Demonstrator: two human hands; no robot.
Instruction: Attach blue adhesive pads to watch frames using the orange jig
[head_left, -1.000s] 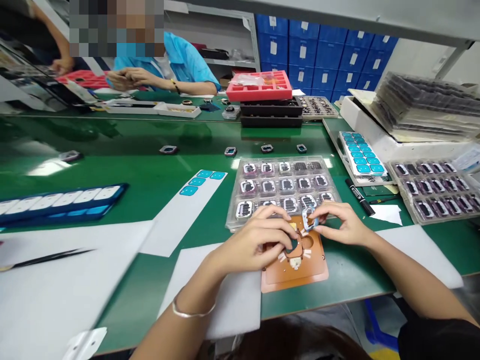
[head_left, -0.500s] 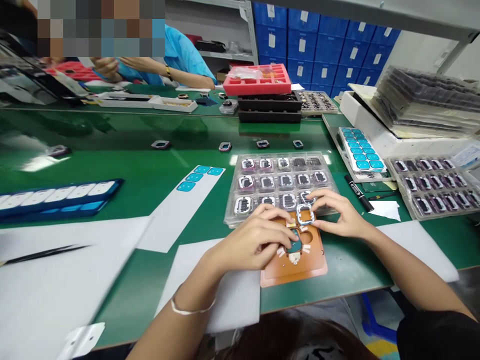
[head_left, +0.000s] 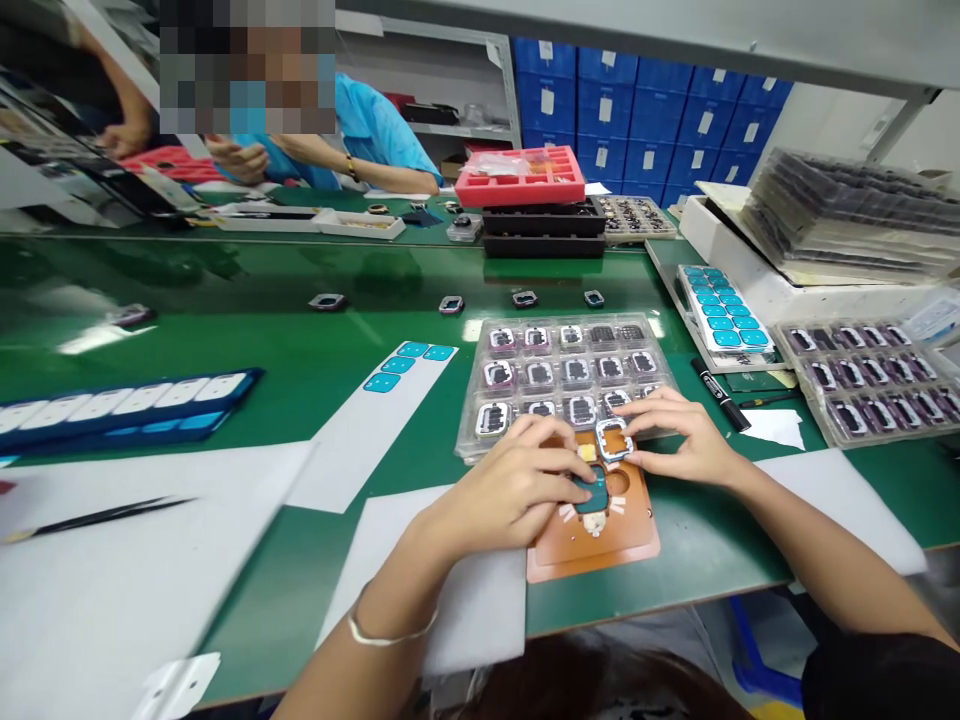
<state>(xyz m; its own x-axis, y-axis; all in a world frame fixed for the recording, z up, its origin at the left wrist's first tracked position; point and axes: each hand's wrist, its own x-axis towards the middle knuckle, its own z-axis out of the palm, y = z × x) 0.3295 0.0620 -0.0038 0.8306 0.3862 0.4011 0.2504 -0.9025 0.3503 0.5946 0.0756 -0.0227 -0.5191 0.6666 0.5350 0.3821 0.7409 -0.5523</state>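
My right hand point(head_left: 682, 442) pinches a small squarish watch-case frame point(head_left: 615, 441), pale with an open middle, by its right side between thumb and fingers. It is over the top edge of an orange fixture plate point(head_left: 585, 553). My left hand point(head_left: 514, 480) lies over the plate's left part, fingers apart, with fingertips touching a dark teal squarish piece point(head_left: 594, 493) set in the plate. Part of that piece is hidden under the fingers. Small white tabs surround it, and a round recess point(head_left: 618, 483) is beside it. Just behind is a clear tray point(head_left: 469, 415) of similar frames.
A white strip point(head_left: 337, 470) with several blue stickers lies left of the tray. Tweezers point(head_left: 112, 514) rest on a white sheet point(head_left: 90, 600). A black marker point(head_left: 720, 395) and another filled tray point(head_left: 832, 425) are right. Several frames stand behind; a co-worker's hands point(head_left: 240, 160) are across.
The whole view has shifted slightly down and right. My left fingers have drawn back a little, so more of the teal piece shows. The frame stays in my right hand.
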